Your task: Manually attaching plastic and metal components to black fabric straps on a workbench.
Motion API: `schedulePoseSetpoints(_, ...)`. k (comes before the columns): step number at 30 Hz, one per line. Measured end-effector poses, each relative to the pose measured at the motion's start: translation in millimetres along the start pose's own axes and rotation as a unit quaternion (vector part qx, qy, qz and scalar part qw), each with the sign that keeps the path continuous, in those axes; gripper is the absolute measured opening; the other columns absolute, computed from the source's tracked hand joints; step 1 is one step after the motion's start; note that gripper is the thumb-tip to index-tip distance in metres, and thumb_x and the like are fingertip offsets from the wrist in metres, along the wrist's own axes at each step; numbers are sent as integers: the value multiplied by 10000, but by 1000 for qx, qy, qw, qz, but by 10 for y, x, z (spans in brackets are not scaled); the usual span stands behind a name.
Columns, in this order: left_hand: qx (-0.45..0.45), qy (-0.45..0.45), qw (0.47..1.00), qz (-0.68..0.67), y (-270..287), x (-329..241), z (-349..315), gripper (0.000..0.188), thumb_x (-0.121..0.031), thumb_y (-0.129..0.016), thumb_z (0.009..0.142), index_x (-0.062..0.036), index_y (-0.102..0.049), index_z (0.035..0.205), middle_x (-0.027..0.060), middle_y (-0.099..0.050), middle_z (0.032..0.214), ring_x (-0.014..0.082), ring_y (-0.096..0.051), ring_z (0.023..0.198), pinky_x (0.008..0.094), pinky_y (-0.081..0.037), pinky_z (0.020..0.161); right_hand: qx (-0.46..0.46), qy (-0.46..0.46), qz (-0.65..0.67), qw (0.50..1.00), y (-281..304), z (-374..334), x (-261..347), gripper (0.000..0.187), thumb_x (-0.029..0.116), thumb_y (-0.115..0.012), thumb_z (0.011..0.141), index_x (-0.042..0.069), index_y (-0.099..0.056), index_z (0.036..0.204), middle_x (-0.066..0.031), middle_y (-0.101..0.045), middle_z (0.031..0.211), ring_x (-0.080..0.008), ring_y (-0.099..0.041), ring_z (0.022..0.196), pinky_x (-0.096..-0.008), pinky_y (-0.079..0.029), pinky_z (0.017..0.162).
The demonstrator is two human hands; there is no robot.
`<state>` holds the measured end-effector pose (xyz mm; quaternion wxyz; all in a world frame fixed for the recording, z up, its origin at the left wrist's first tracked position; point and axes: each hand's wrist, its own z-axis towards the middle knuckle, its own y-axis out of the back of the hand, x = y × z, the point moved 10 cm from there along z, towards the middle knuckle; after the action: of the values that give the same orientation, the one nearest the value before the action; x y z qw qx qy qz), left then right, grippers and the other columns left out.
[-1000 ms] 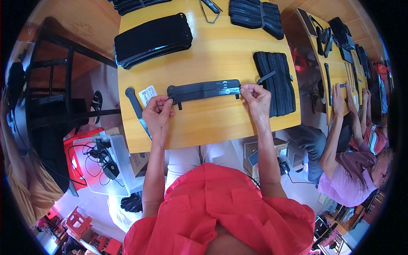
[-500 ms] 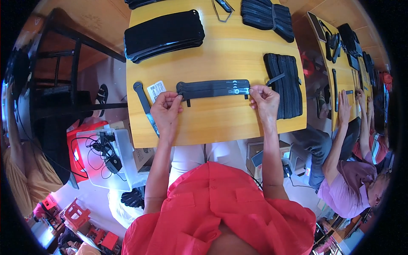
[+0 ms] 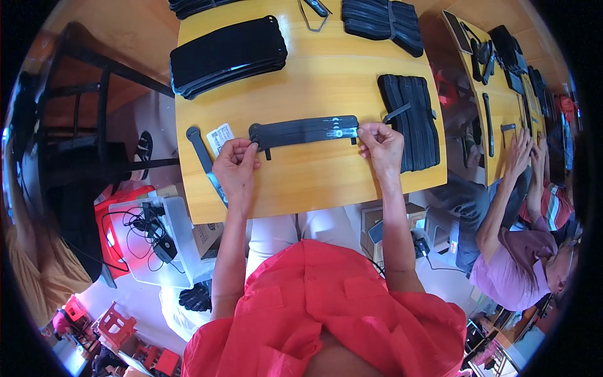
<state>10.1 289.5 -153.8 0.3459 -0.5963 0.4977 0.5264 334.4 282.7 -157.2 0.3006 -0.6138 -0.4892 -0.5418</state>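
Several flat black straps, laid edge over edge as one band, stretch between my hands above the wooden table. The band has pale printing near its right end, and two short dark tabs hang below it. My left hand pinches the left end between thumb and fingers. At the opposite end, my right hand pinches the lower right corner. A single black strap lies slanted left of my left hand, beside a white printed label. Just right of my right hand lies a tied bundle of black straps.
A stack of flat black pieces lies at the table's far left, and another tied bundle at the far right. Below the left edge stands a clear plastic bin with cables. Co-workers sit at another table on the right.
The view has shifted slightly, moving the table a little left in the picture. Both hands keep their pinch on the straps. The nearest co-worker's hands have moved closer together.
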Motion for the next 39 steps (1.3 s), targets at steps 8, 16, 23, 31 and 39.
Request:
schedulePoseSetpoints(8,-4,2,1000,-6,-13,-23,-15,67,-14,-622,800,-4,-578,849,16,-575,706,40,-524,569,171,-452,484,-8,5,-14,1000,24,-14,24,70,35,-660,777,-14,-642,824,-25,-597,615,-46,-523,482,-177,-421,396)
schedulePoseSetpoints(16,-7,-1,1000,-4,-4,-18,-12,69,-17,-623,803,-3,-574,850,15,-572,703,40,-522,563,171,-448,475,-13,10,-14,1000,16,-17,40,60,32,-658,774,-13,-647,812,-22,-592,592,-44,-517,466,-177,-410,387)
schedulePoseSetpoints(23,-13,-1,1000,1,-9,-31,-19,64,-16,-621,803,-3,-576,847,14,-571,702,39,-523,560,172,-448,471,-17,11,-40,999,10,-22,34,49,40,-650,790,2,-639,818,-7,-581,601,-41,-507,480,-169,-396,386)
schedulePoseSetpoints(31,-19,-9,1000,12,-23,-62,-20,67,-16,-623,795,1,-571,833,11,-560,693,39,-506,560,177,-442,460,-23,32,-61,997,8,-24,75,44,41,-649,789,0,-637,799,-5,-574,588,-38,-497,459,-173,-389,368)
schedulePoseSetpoints(39,-23,-23,996,84,-36,-169,-22,59,-9,-611,789,2,-555,803,19,-545,669,52,-494,545,187,-442,454,-47,51,-82,994,11,-33,123,38,17,-643,754,-16,-641,737,-25,-577,537,-45,-502,436,-202,-396,396)
